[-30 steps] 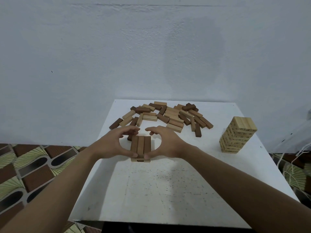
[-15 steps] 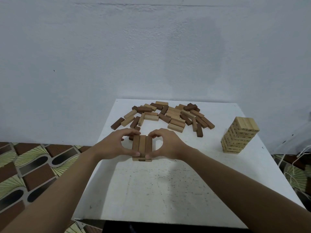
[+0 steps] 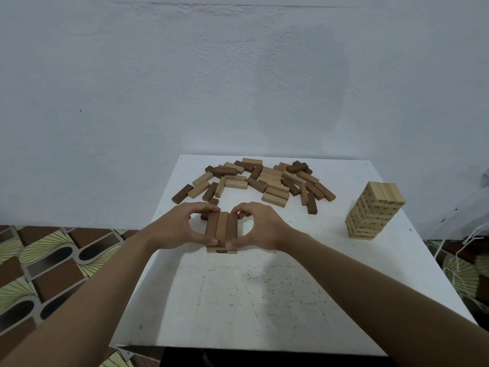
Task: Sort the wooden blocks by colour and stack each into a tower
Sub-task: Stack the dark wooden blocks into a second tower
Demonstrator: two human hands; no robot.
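Right now I see the short stack of mid-brown wooden blocks [image 3: 221,226] on the white square table [image 3: 264,300], with the left hand [image 3: 172,226] and the right hand [image 3: 260,226] each gripping it, thumb at the near end and curled fingers at the far end. Behind it lies the loose heap of light and dark wooden blocks [image 3: 264,181]; the tall pale wooden tower [image 3: 375,210] stands well apart on the right.

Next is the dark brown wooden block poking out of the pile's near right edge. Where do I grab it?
Pinch the dark brown wooden block across its long sides, at its near half, from above. It lies flat, and only that half has bare white table on both sides.
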